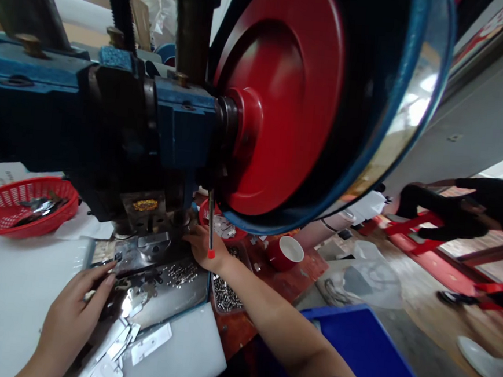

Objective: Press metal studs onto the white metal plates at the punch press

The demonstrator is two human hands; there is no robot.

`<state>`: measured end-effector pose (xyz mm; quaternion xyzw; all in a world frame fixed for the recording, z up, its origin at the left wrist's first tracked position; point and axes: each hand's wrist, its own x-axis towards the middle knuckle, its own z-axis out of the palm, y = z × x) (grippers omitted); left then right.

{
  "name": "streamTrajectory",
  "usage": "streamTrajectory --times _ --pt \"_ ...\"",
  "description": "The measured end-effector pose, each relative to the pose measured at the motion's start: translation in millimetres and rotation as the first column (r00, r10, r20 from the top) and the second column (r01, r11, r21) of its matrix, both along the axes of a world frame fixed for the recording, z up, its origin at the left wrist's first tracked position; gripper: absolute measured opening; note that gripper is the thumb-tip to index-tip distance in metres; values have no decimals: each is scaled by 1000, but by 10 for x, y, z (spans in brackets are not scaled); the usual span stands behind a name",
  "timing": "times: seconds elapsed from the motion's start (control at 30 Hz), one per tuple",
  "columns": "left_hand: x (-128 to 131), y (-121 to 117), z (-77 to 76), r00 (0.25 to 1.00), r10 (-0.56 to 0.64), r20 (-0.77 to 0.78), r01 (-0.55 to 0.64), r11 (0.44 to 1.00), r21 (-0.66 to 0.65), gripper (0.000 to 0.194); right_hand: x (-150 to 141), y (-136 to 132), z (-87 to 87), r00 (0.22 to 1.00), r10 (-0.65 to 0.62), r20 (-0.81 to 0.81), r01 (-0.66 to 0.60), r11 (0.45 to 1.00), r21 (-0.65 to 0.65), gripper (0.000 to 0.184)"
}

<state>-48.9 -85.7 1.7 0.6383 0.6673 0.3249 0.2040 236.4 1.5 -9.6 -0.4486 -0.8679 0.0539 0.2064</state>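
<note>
I am at a blue punch press with a big red flywheel. My left hand rests on the steel press bed, fingers pinched on a small flat metal piece near the die. My right hand reaches under the press head beside the die, fingers curled; what they hold is hidden. A thin rod with a red tip hangs in front of that hand. Several flat metal plates lie by my left wrist, and small rivets are scattered on the bed.
A red basket with metal parts stands at the left. A tray of small parts, a red cup and a blue bin lie to the right. Another person sits at the far right on a red stool.
</note>
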Motion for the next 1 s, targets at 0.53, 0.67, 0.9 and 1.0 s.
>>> streamTrajectory --times 0.53,0.67,0.9,1.0 --pt "13 -4 26 996 38 82 -35 999 -32 36 58 -422 -73 987 -154 37 154 988 12 29" --pt "8 -1 13 996 68 55 -66 997 -34 39 54 -451 -68 978 -208 -6 208 978 -16 27" --pt "22 -9 40 996 66 62 -63 997 -44 38 3 -417 -78 976 -212 -52 211 977 -33 21" --pt "25 -7 47 996 54 73 -52 998 -30 37 -23 -408 -57 979 -196 -56 195 981 -12 22"
